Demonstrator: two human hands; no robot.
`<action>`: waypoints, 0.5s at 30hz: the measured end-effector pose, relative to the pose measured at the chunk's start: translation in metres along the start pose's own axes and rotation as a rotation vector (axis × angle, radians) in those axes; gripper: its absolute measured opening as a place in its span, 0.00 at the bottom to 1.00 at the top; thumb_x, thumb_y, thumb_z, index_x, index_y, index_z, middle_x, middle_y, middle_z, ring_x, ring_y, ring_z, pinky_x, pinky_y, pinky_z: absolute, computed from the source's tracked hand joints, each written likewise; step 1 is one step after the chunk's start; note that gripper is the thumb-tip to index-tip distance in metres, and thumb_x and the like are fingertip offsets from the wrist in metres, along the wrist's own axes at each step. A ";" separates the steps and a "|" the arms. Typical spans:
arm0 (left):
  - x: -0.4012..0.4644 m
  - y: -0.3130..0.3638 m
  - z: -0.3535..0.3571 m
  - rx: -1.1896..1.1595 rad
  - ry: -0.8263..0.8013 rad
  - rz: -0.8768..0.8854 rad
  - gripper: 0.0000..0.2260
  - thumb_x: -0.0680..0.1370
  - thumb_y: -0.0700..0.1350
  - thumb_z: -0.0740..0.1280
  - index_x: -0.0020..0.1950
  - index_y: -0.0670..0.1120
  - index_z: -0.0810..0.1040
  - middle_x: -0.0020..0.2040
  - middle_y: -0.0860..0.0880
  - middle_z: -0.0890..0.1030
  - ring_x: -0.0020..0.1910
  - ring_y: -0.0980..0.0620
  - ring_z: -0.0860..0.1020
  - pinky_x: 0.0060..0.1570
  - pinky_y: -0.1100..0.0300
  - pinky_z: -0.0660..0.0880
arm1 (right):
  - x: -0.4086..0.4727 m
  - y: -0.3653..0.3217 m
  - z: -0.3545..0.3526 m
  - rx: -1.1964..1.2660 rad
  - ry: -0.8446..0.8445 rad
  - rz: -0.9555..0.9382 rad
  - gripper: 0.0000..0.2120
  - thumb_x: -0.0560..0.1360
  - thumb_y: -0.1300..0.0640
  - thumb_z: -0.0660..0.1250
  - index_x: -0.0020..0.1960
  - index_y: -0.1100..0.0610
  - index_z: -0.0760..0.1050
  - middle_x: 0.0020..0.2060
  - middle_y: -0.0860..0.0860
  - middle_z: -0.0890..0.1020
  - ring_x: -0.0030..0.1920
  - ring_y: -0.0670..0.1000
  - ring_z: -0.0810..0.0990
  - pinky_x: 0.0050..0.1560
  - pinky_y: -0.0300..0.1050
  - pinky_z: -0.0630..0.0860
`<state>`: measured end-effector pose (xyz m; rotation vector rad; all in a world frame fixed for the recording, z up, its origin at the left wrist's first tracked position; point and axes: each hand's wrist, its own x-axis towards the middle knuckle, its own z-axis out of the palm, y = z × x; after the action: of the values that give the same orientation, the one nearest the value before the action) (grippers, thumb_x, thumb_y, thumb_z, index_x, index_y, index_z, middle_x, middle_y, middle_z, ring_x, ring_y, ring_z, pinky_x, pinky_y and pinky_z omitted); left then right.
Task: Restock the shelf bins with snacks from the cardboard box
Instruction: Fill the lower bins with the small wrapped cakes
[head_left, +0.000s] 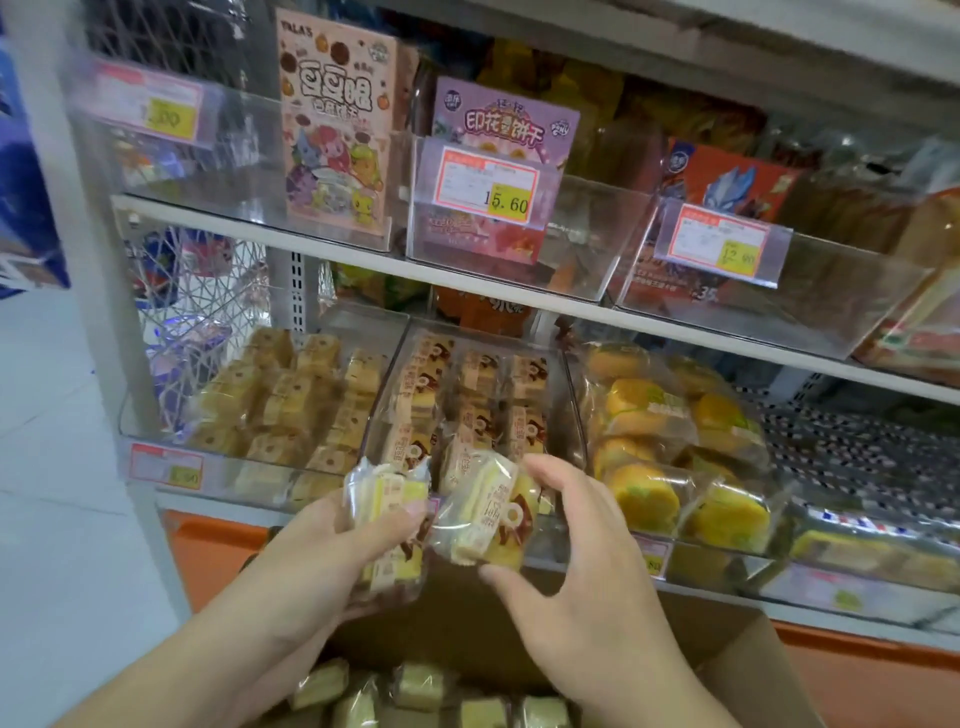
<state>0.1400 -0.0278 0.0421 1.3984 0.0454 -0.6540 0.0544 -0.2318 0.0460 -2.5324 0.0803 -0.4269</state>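
Near me the cardboard box (717, 670) has more cakes. Left hand (332, 540) grips a few packs (387, 499); right hand (582, 551), fingers half curled, pinches one cake pack (483, 512), raised w/ label up, probably for the middle bin (387, 379) just beyond.

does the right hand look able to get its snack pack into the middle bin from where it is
Probably yes. The right hand holds a snack pack just in front of the middle bin; the bin is open-topped and nothing lies between, though it already looks nearly full.
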 end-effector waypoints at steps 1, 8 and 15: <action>0.004 0.003 -0.003 -0.006 0.024 0.008 0.19 0.76 0.49 0.75 0.66 0.48 0.80 0.53 0.43 0.89 0.52 0.42 0.88 0.58 0.42 0.83 | 0.015 0.002 0.000 -0.018 0.014 0.007 0.39 0.72 0.45 0.80 0.71 0.30 0.57 0.65 0.29 0.65 0.69 0.33 0.65 0.65 0.30 0.66; 0.024 0.010 -0.022 0.007 0.092 0.031 0.19 0.74 0.47 0.78 0.64 0.49 0.79 0.48 0.44 0.89 0.46 0.44 0.89 0.52 0.42 0.85 | 0.154 0.018 0.014 -0.251 -0.092 0.142 0.33 0.74 0.48 0.79 0.71 0.40 0.64 0.65 0.48 0.76 0.66 0.53 0.76 0.65 0.54 0.78; 0.034 0.013 -0.032 -0.014 0.106 0.043 0.13 0.77 0.49 0.77 0.60 0.52 0.81 0.47 0.49 0.89 0.45 0.50 0.89 0.51 0.49 0.84 | 0.203 0.038 0.030 -0.292 -0.253 0.215 0.32 0.75 0.50 0.79 0.73 0.38 0.67 0.70 0.47 0.76 0.65 0.52 0.77 0.62 0.49 0.76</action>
<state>0.1849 -0.0116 0.0336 1.4161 0.1039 -0.5428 0.2572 -0.2774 0.0591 -2.8022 0.3361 -0.0067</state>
